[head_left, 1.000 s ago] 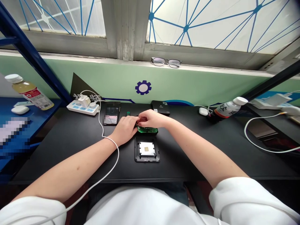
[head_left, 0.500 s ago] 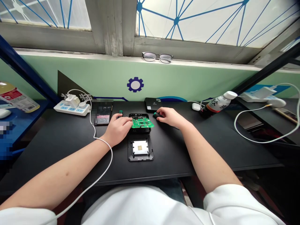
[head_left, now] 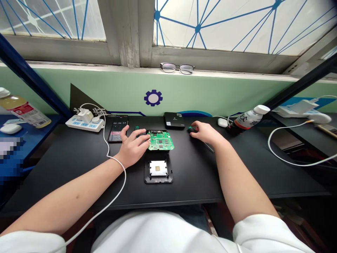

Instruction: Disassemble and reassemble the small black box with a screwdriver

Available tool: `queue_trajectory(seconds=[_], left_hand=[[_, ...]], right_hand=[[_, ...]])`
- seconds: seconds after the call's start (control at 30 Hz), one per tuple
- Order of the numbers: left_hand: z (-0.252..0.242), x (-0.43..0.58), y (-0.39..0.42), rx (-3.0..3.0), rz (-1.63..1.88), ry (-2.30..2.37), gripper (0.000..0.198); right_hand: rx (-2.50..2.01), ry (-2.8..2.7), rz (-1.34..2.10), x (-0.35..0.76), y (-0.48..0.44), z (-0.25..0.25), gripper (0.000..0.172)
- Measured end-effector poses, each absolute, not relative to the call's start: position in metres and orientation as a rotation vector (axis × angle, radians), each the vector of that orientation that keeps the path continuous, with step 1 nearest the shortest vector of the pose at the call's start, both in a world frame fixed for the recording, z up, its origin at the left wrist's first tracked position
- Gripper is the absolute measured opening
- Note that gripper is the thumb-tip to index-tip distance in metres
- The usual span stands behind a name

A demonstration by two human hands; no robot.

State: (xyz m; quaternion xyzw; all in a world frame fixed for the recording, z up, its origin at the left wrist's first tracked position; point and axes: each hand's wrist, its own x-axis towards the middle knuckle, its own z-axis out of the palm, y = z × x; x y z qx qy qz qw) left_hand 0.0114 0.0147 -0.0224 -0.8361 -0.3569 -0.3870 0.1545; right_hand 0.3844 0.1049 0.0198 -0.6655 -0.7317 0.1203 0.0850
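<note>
My left hand [head_left: 133, 147] is at the left edge of a green circuit board [head_left: 161, 141], its fingertips on that edge and its outer finger raised; the thumb's grip is mostly hidden. Under the board is a black casing [head_left: 164, 151], of which only parts of the rim show. To the right, my right hand [head_left: 204, 133] is closed around a screwdriver [head_left: 192, 129] with a black and green handle, its thin shaft pointing down and right. In front of the board lies a black cover [head_left: 158, 180] with a silver metal plate [head_left: 158, 164] inside.
A phone [head_left: 117, 128] showing a timer and a small green-tipped tool [head_left: 137, 128] lie left of the board. Behind is a black box [head_left: 174, 120]. A power strip [head_left: 84, 123], a white cable [head_left: 123, 182] over my left forearm, an earbud case [head_left: 222, 122] and a bottle [head_left: 246, 118] surround the area.
My right hand has moved right, away from the casing, with the screwdriver. The circuit board now shows more of its top face, and my left hand's outer finger is lifted higher.
</note>
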Motion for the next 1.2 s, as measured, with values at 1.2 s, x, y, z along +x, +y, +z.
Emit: queue_trajectory(seconds=[1.2], left_hand=[[-0.024, 0.004, 0.025, -2.633, -0.858, -1.474, 0.020]], right_hand=[[-1.797, -1.794, 0.914, 0.348, 0.095, 0.015, 0.014]])
